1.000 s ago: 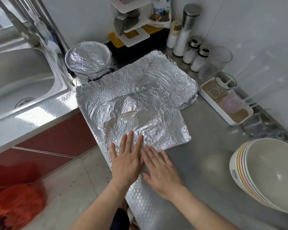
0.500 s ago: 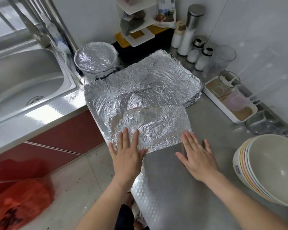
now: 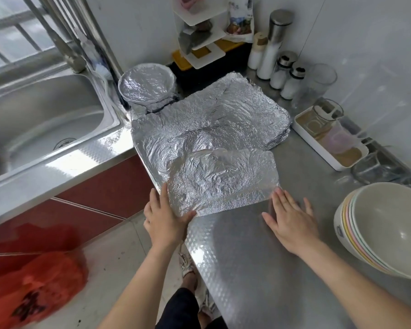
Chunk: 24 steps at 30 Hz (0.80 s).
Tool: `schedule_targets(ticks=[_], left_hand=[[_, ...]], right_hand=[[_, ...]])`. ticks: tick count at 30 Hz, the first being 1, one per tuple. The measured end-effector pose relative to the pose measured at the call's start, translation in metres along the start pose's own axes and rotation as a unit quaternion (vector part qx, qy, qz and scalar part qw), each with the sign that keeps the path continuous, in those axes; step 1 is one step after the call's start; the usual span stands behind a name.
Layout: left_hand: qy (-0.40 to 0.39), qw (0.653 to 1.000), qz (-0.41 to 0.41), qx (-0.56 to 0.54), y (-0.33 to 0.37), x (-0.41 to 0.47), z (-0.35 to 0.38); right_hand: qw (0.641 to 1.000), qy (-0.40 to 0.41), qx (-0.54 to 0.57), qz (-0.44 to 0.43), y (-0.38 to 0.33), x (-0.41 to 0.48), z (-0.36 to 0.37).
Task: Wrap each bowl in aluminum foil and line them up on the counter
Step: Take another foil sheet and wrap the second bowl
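Note:
A crinkled top foil sheet [image 3: 223,179] lies on the steel counter [image 3: 259,257], overlapping a stack of larger foil sheets [image 3: 223,115] behind it. My left hand [image 3: 165,217] is spread at the sheet's near left corner, and the foil edge rests over the web of the thumb. My right hand [image 3: 292,219] lies flat on the counter with its fingertips touching the sheet's near right corner. One foil-wrapped bowl [image 3: 146,85] stands at the back beside the sink. A stack of bare bowls [image 3: 384,229] sits at the right edge.
The sink [image 3: 45,122] is on the left. Shakers and bottles [image 3: 278,62] line the back wall beside a white rack [image 3: 199,43]. A white tray with glasses [image 3: 330,141] stands at the right. A red bag [image 3: 33,290] lies on the floor.
My right hand has slid right, from beside the left hand to the sheet's near right corner. My left hand has shifted to the near left corner, where the foil edge now overlaps it.

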<state>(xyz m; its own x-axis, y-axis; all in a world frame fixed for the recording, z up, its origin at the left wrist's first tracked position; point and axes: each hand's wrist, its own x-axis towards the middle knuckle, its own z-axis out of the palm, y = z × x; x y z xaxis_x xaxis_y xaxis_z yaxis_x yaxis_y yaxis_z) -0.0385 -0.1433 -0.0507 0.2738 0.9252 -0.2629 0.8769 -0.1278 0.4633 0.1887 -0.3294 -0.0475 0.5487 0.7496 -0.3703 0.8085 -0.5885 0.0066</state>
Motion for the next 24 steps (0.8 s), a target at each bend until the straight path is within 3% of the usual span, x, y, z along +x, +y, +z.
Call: schedule_targets(ticks=[7, 16, 18, 21, 22, 24], left_hand=[[-0.043, 0.99, -0.006, -0.138, -0.012, 0.005, -0.006], [-0.086, 0.974, -0.013, -0.21, -0.031, 0.013, -0.006], [-0.054, 0.978, -0.009, -0.199, -0.034, 0.013, -0.011], [0.063, 0.991, 0.067, -0.101, -0.02, 0.004, -0.025], [0.058, 0.989, 0.115, -0.072, -0.007, -0.003, -0.027], [-0.025, 0.974, 0.225, 0.016, 0.021, -0.018, -0.023]], right_hand=[[1.0, -0.022, -0.005, 0.016, -0.003, -0.002, -0.011], [0.999, -0.039, 0.012, 0.027, 0.001, -0.011, -0.016], [0.998, -0.044, 0.027, 0.032, 0.001, -0.012, -0.021], [0.996, -0.026, 0.071, 0.042, -0.004, -0.013, -0.026], [0.995, -0.008, 0.09, 0.039, -0.007, -0.015, -0.027], [0.99, 0.017, 0.139, 0.025, -0.017, -0.017, -0.026]])
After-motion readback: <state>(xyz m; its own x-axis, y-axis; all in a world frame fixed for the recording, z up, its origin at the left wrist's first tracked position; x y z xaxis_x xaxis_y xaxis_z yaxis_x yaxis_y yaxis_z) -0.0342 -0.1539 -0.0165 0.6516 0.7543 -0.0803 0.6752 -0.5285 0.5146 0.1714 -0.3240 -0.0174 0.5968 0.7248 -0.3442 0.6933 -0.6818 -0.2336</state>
